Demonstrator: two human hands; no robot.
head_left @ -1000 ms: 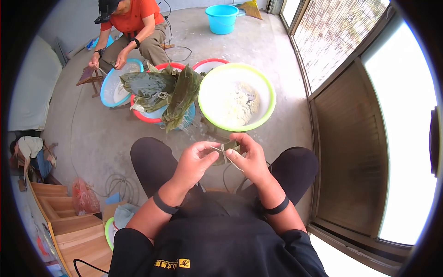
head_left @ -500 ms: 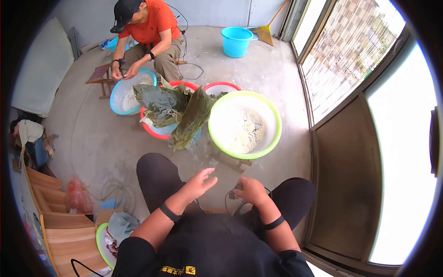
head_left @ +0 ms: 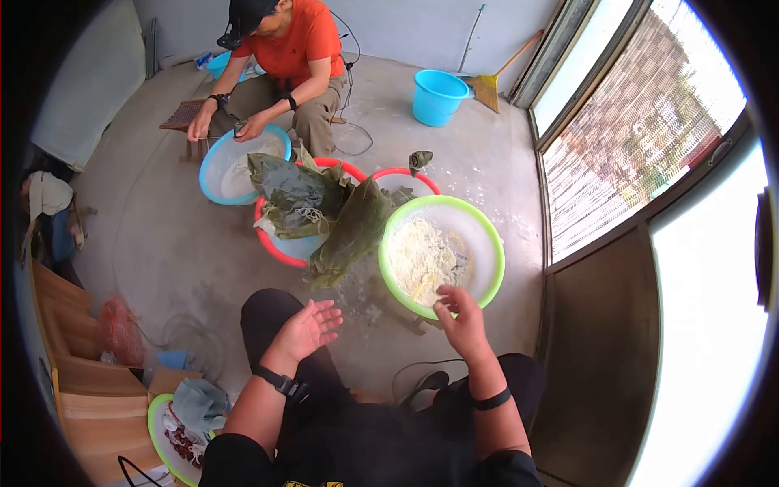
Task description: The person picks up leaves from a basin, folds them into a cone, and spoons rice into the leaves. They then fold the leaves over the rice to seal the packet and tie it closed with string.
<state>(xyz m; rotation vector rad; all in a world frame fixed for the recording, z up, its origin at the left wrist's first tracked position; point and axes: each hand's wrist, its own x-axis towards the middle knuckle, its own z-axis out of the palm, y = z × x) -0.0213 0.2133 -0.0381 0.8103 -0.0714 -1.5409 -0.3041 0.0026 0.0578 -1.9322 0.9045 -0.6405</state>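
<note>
My left hand (head_left: pixel 308 329) is held over my left knee, palm up, fingers spread and holding nothing. My right hand (head_left: pixel 461 316) is raised at the near edge of the green-rimmed basin (head_left: pixel 491 280), fingers loosely bent and apart, nothing in them. White rice grains (head_left: pixel 423 256) heap inside that basin. Beyond it, a small dark green leaf-wrapped bundle (head_left: pixel 419 161) appears at the far rim of a red-rimmed basin (head_left: pixel 402 178). Large wet leaves (head_left: pixel 296 191), with white string on them, drape over another red-rimmed basin (head_left: pixel 284 253) at the left.
Opposite me, a seated person (head_left: pixel 296 49) handles string and a leaf bundle over a blue-rimmed basin (head_left: pixel 213 183). A blue bucket (head_left: pixel 438 99) and a broom (head_left: pixel 487 91) stand behind. At lower left are a plastic bag (head_left: pixel 122 331) and another green-rimmed basin (head_left: pixel 158 438).
My right hand has moved forward to the rice basin, and the dark thing at its fingers is gone. The leaf-wrapped bundle now appears by the far red basin. My left hand has opened palm up.
</note>
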